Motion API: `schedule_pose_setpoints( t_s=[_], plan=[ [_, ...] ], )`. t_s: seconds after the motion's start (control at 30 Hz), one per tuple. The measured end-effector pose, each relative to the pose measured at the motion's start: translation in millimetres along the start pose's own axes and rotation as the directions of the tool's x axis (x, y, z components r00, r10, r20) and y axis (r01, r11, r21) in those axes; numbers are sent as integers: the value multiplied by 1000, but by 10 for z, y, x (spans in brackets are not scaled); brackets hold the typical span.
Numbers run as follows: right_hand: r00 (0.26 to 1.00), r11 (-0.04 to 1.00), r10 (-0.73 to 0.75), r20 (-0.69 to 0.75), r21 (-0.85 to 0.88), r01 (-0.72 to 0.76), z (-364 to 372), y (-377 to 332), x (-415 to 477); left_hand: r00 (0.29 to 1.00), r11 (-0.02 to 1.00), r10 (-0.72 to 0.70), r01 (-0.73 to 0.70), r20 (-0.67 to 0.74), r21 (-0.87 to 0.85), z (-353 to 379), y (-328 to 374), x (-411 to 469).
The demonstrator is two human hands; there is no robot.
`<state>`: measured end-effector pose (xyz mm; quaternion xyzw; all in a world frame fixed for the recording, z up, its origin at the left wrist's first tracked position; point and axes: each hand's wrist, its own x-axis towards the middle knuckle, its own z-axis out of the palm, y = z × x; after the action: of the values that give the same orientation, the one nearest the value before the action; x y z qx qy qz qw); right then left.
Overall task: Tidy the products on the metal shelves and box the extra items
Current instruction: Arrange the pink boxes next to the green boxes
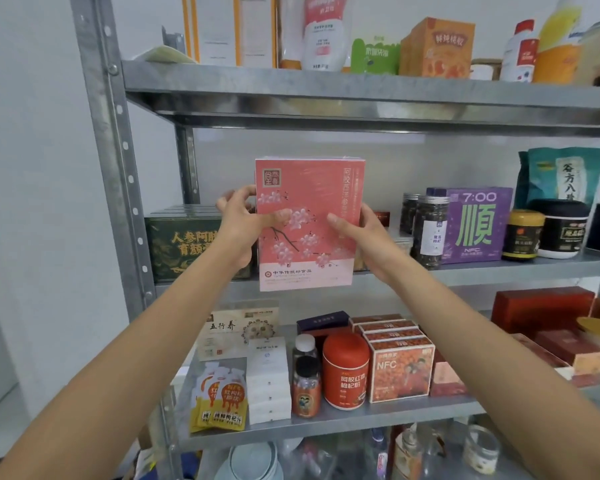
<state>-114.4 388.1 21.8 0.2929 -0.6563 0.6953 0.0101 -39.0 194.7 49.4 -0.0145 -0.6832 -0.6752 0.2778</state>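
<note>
A tall pink box with plum-blossom print is held upright in front of the middle metal shelf. My left hand grips its left edge, thumb on the front. My right hand grips its right edge, thumb across the front. The box's lower edge hangs just below the shelf's front lip. A dark green box stands on the shelf to the left, partly hidden by my left hand.
Right of the pink box stand dark jars, a purple box and black tubs. The lower shelf holds a red canister, orange NFC boxes, white boxes and pouches. The shelf upright rises at left.
</note>
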Motion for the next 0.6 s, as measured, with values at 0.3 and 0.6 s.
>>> schedule_pose_setpoints(
  t_s=[0.3,0.6],
  plan=[
    [996,995,58,67,78,-63,-28,-81,486,998,998,-59,58,18,29,-46,-117,241],
    [993,993,75,88,82,-83,-65,35,663,1000,998,-18,17,16,55,66,-177,374]
  ],
)
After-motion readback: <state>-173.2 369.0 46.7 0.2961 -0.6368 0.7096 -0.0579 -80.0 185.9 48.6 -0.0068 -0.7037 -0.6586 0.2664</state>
